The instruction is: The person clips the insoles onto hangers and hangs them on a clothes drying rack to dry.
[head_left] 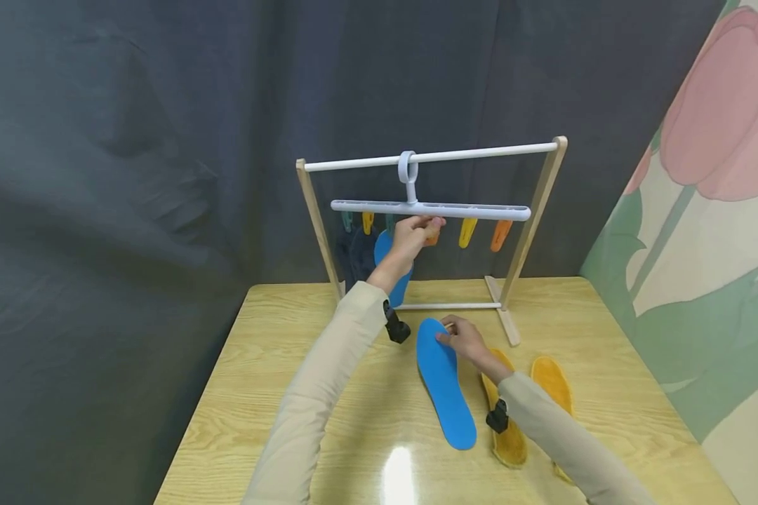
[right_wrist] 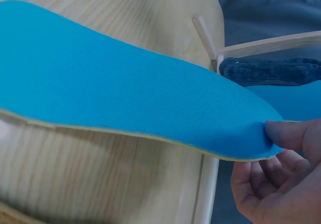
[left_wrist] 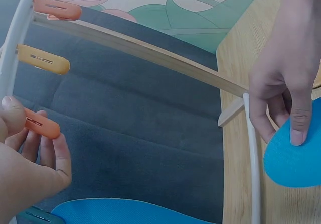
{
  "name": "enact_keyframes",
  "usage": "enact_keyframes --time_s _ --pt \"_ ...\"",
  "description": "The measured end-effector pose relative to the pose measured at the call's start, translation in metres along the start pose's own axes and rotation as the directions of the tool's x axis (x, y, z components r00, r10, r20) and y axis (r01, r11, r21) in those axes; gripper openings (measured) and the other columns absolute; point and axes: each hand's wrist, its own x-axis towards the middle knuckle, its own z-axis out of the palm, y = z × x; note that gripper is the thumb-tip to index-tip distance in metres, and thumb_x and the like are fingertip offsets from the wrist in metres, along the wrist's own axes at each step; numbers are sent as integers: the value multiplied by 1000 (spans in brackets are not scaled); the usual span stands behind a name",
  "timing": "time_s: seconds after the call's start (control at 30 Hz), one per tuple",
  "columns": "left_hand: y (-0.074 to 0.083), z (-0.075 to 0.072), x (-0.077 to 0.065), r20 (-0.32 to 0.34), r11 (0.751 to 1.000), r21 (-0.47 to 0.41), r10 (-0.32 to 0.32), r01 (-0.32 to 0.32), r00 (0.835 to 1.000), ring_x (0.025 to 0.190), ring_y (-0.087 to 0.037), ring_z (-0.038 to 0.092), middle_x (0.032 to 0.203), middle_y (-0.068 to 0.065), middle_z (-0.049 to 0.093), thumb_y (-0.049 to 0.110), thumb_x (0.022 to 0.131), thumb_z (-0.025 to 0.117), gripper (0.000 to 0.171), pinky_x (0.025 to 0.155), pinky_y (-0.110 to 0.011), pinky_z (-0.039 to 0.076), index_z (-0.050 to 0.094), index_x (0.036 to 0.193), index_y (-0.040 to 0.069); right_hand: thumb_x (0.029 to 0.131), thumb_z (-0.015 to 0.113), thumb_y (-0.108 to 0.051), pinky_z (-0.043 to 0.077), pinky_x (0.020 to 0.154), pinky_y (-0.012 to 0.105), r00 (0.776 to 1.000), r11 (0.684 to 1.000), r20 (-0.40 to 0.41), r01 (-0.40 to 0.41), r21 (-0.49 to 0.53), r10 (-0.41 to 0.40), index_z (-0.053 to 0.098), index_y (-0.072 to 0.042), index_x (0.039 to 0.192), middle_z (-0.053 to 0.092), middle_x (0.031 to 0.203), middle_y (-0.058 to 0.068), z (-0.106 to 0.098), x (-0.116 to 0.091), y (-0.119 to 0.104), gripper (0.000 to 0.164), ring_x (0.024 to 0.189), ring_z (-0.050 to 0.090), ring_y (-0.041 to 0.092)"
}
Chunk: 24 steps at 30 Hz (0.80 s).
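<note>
In the head view, my left hand (head_left: 409, 240) is raised at the middle of a pale hanger (head_left: 474, 211). Its thumb and fingers pinch an orange clothespin (left_wrist: 44, 125), seen closely in the left wrist view. Lower down, my right hand (head_left: 464, 339) grips one end of a blue insole (head_left: 445, 386), thumb on the blue face and fingers behind. The insole's other end slants down toward me over the table; its thin edge looks yellowish in the right wrist view. A second blue insole (head_left: 384, 244) hangs from the hanger, partly hidden behind my left hand and wrist.
The hanger hooks over the white top bar (head_left: 480, 153) of a wooden-sided rack. Yellow (head_left: 467, 232) and orange (head_left: 500, 236) clothespins hang at right. Dark insoles (head_left: 360, 254) hang at left. Two yellow fuzzy insoles (head_left: 551, 382) lie on the table (head_left: 259, 393), one partly under my right forearm.
</note>
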Motion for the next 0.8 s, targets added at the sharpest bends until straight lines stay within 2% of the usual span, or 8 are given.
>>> enact_keyframes --time_s 0.07,0.13,0.3,0.43,0.53,0.7,0.77,0.8 --pt "-1 1 0 3 1000 9 0 0 1000 92 -18 51 109 -16 60 21 101 58 34 93 -32 51 63 127 -1 95 67 -9 53 69 42 1000 1000 0 -2 10 2 62 5 118 65 101 20 -1 -1 -2 27 89 61 32" --pt "-2 2 0 8 1000 23 -1 1 1000 101 -18 56 118 -16 61 22 101 58 35 98 -30 50 63 128 0 95 67 -9 53 71 43 1000 1000 1 3 17 -3 62 5 118 64 103 21 -2 -3 -3 27 91 61 33" --pt "2 4 -1 22 999 39 -16 15 1000 113 -22 59 123 -13 62 23 99 61 37 95 -26 51 64 128 0 95 66 -9 53 76 47 1000 999 -1 16 34 -16 60 7 120 63 109 23 -9 -5 -6 30 97 60 36" --pt "19 9 -11 23 997 64 -32 31 999 114 -22 59 126 -14 61 19 101 60 35 94 -25 51 62 129 -2 96 65 -8 53 76 47 998 997 -1 55 59 -56 60 8 120 63 106 25 -16 -4 -10 29 96 60 37" --pt "33 12 -21 13 995 91 -35 34 999 114 -24 59 126 -16 61 16 102 57 35 95 -26 51 61 129 -5 97 64 -8 53 72 43 997 994 -1 82 78 -83 60 8 119 65 101 24 -20 -2 -13 27 91 61 35" --pt "42 15 -27 -16 993 111 -37 39 999 115 -28 58 126 -19 60 15 102 57 35 98 -29 50 61 129 -7 98 63 -8 49 65 35 996 989 -11 94 110 -93 58 10 121 65 93 19 -25 2 -18 29 78 58 27" --pt "38 15 -23 -27 993 107 -43 46 999 114 -26 59 125 -17 61 16 101 58 35 96 -28 51 63 128 -6 99 62 -8 48 64 35 995 988 -15 99 118 -98 58 10 122 65 89 18 -27 2 -21 30 74 56 25" --pt "6 9 3 -30 993 113 -39 42 999 112 -22 61 124 -12 63 26 100 61 37 95 -33 52 65 128 1 99 62 -8 48 64 35 995 987 -20 104 119 -102 58 10 122 66 89 17 -28 3 -22 30 74 56 25"
